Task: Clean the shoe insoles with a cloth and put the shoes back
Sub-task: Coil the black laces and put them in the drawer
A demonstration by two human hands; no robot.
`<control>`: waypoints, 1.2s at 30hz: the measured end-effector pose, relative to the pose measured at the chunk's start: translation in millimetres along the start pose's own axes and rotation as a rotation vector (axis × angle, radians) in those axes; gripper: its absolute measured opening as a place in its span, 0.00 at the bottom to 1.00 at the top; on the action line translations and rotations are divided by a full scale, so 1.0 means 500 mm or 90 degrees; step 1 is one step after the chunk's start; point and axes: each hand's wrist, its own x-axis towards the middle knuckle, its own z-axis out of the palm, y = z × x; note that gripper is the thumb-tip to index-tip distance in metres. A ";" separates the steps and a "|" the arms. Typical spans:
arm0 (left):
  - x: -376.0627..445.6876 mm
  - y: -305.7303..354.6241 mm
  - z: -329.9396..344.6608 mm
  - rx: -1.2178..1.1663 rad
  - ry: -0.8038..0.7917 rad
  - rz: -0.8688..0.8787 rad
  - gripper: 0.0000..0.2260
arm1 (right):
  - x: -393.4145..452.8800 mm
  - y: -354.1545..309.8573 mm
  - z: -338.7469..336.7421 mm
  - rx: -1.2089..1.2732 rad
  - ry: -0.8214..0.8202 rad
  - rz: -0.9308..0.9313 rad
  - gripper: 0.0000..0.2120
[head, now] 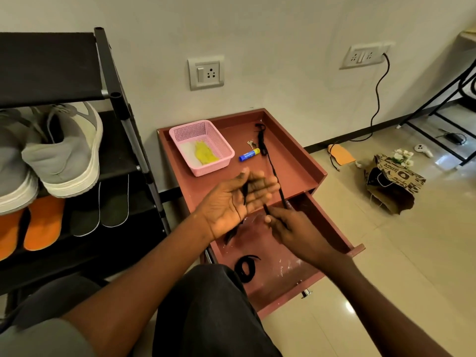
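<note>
Nearest the camera: a knee in dark trousers [206, 305], with two bare forearms reaching forward over it.

Shoe rack [121, 104], far left: black frame and fabric shelves. Middle shelf held a pair of grey shoes [64, 150] with white soles, heels outward. Shelf below held orange insoles [43, 222] and, just beside them to the right, dark insoles [113, 202] lying flat.

Left hand [231, 202]: palm up, fingers straight and spread, a black shoelace [275, 176] draped across it.

Right hand [291, 228]: fingers curled, pinching the same lace near its end.

Small red cabinet [296, 155]: its top surface carried a pink basket [203, 145] holding a yellow cloth [204, 153], a blue glue stick [249, 154], a key [251, 144] and the lace's far end. Open drawer [334, 228] below contained a coiled black lace [246, 267].

Floor, right: another orange insole [341, 154] and a printed paper bag [394, 186].
</note>
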 end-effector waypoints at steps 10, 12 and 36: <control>0.001 -0.020 -0.030 0.727 0.090 0.134 0.18 | -0.015 -0.044 0.010 0.133 -0.028 -0.088 0.16; -0.004 -0.026 -0.027 0.690 0.040 0.084 0.19 | -0.004 -0.058 -0.019 0.231 0.055 -0.062 0.12; 0.007 0.003 -0.019 0.531 0.041 0.007 0.21 | 0.032 -0.096 -0.057 0.341 0.207 0.040 0.15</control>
